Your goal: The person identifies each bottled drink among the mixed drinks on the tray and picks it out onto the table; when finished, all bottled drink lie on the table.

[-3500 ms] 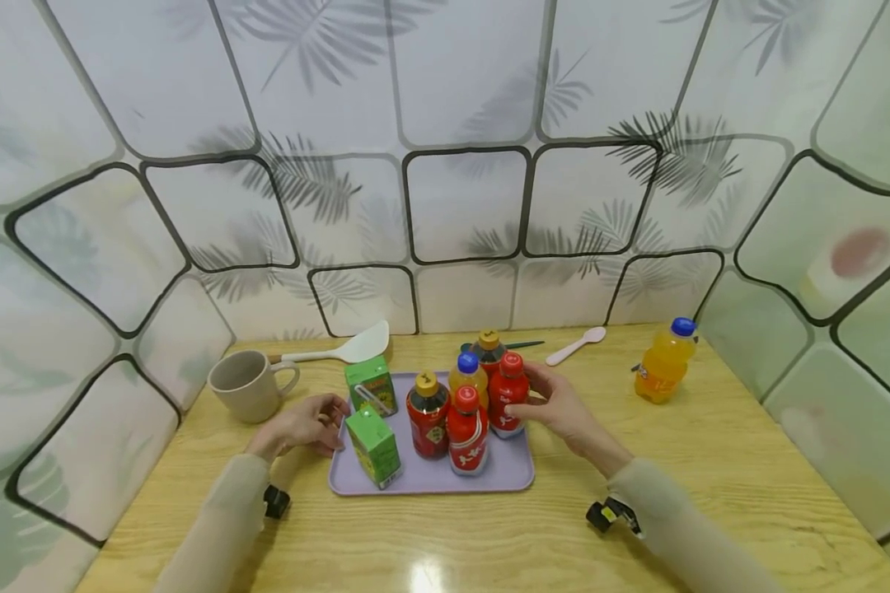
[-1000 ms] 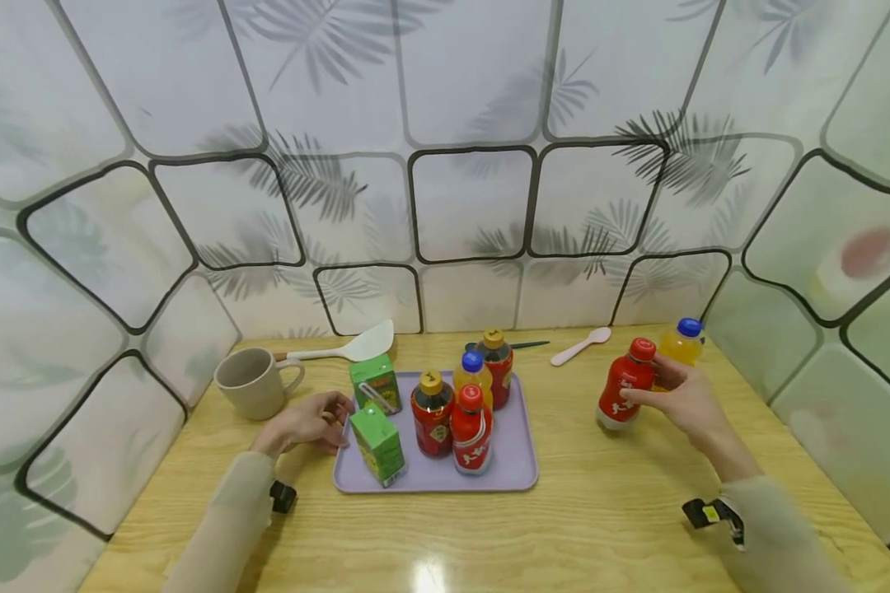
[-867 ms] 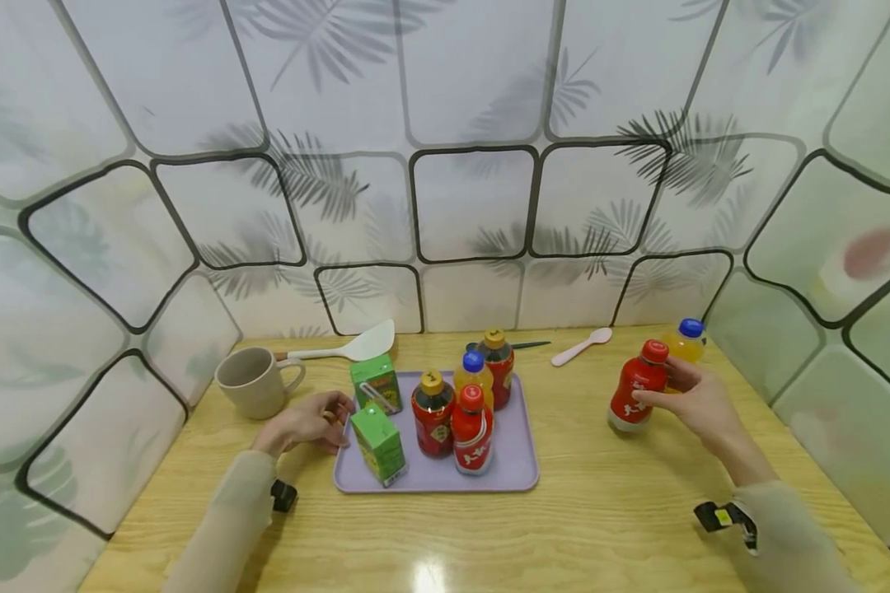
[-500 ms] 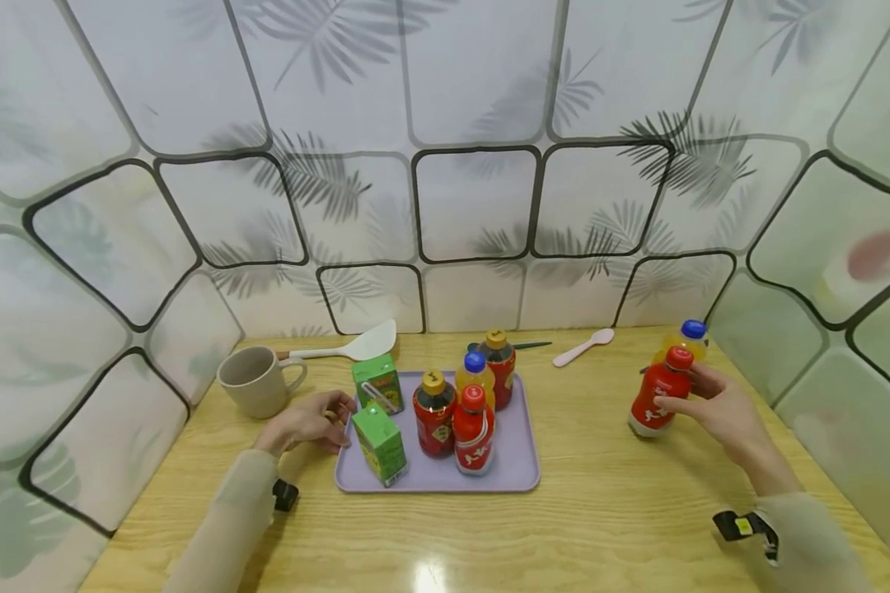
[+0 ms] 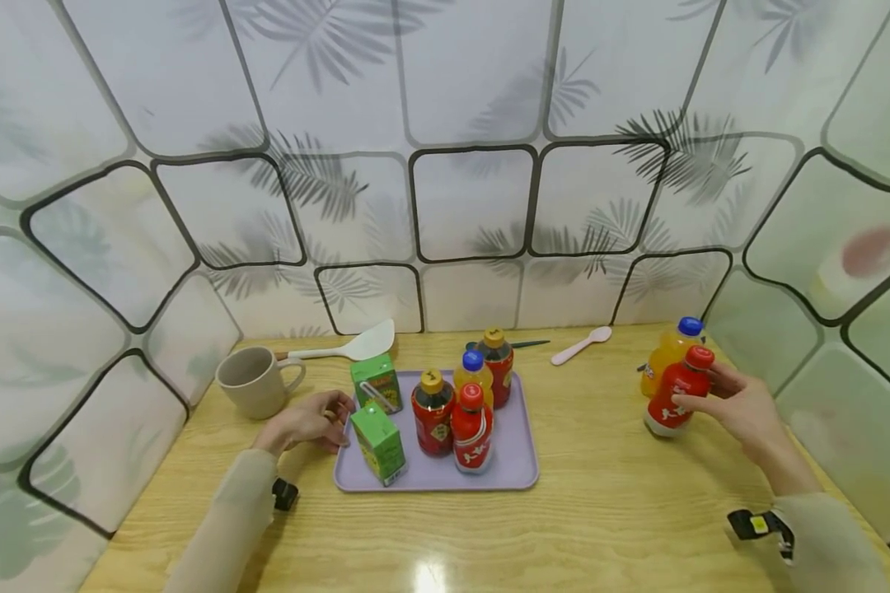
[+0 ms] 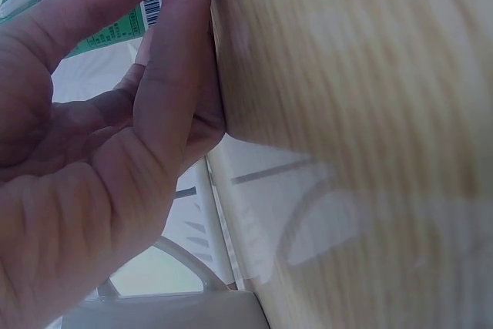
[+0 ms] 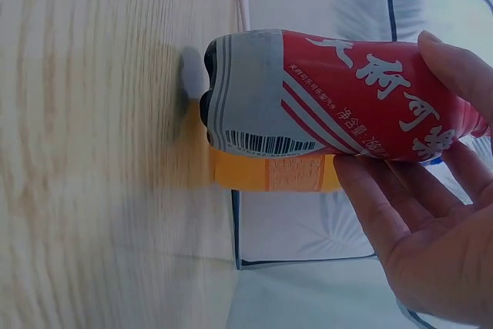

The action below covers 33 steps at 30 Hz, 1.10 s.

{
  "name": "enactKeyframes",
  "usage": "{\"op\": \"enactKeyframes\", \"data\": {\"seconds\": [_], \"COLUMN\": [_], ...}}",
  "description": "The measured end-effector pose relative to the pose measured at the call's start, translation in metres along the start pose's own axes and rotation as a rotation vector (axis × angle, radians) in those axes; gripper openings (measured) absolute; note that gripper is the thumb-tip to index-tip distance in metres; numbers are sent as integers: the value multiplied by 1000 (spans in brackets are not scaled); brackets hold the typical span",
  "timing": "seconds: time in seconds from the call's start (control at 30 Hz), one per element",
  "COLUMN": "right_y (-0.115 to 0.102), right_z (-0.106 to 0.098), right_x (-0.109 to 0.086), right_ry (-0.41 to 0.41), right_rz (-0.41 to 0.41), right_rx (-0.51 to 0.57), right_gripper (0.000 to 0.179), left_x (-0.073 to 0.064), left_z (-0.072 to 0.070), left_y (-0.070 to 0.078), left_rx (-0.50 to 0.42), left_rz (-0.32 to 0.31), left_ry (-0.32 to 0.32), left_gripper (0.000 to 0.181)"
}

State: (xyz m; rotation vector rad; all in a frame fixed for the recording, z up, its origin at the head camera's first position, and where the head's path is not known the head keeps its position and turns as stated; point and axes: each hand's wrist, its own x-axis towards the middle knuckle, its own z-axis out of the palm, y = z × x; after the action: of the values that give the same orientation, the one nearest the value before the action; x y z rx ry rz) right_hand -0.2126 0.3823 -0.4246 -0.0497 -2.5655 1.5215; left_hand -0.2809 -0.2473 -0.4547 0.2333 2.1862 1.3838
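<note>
In my right hand (image 5: 745, 412) is a red soda bottle (image 5: 678, 391), held between thumb and fingers. The right wrist view shows its grey base (image 7: 246, 94) a little off the table, the bottle slightly tilted. Close behind it stands an orange soda bottle (image 5: 663, 354) with a blue cap, partly covered. My left hand (image 5: 307, 424) pinches the left edge of a purple tray (image 5: 508, 469). On the tray stand two green drink cartons (image 5: 380, 445), two dark bottles with yellow caps (image 5: 433, 420), another red soda bottle (image 5: 472, 436) and a second orange bottle (image 5: 473, 379).
A grey mug (image 5: 252, 383) stands at the left, beyond my left hand. A white spatula (image 5: 363, 344), a dark green utensil (image 5: 530, 343) and a pink spoon (image 5: 582, 346) lie along the back near the patterned wall (image 5: 467, 206).
My right hand has taken the red soda bottle off the tray's right side and carried it right, in front of the orange bottle. My left hand has stayed at the tray.
</note>
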Motion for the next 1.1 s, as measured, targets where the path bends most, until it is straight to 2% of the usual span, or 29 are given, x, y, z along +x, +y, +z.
{"op": "enactKeyframes", "data": {"seconds": [0.4,0.6,0.83,1.1], "right_y": [7,9,13,15], "right_z": [-10,-14,-18,-21], "right_x": [5,6,7,8], "right_ry": [11,10,12,-11], "right_rz": [93,86,56,60], "right_rx": [-47,-83,-56,-77], "right_gripper": [89,88,86,87], "left_x": [-1,-3,-1,0], "left_z": [2,1,0,0], "left_y": [4,5,5,2], "left_rx": [5,2,13,15], "left_rz": [-1,-4,1,-5], "left_ry": [8,8,4,2], "left_gripper": [50,50,51,50]}}
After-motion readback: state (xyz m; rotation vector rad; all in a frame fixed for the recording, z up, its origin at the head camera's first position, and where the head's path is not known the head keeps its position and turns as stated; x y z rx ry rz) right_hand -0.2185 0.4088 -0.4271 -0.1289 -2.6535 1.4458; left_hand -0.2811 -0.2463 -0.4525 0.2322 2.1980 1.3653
